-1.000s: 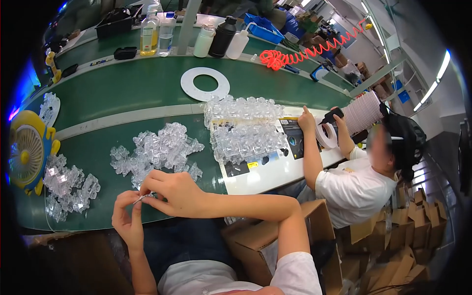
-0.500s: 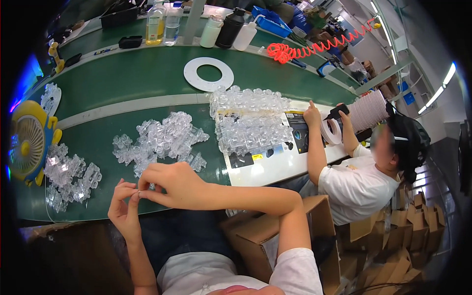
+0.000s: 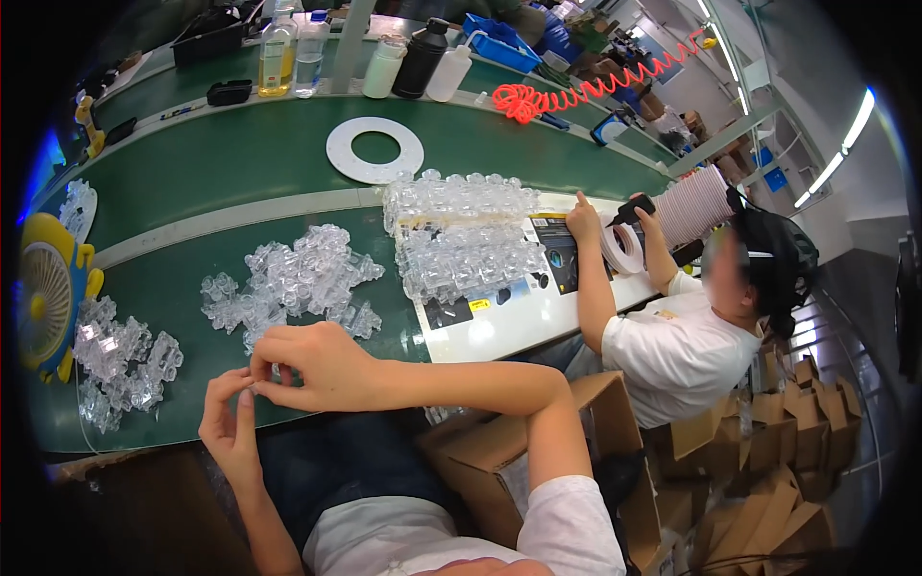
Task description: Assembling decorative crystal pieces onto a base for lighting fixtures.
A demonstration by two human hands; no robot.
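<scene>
Green tabletop (image 3: 158,274) carries clear plastic pieces (image 3: 303,274) just beyond the left hand (image 3: 231,422) and right hand (image 3: 322,370), fingers narrowly pinched together; the bit visible between them earlier is now hidden (so I cannot tell what's held).

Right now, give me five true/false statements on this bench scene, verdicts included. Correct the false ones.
1. The person's left hand and right hand are close together. True.
2. The fan stands at the right end of the bench. False: the fan is at the left end.
3. The white ring lies farther back than the heap of clear parts. True.
4. The co-worker is empty-handed. False: one hand holds a black object.
5. The black bottle stands between a pale bottle and a white squeeze bottle. True.
</scene>
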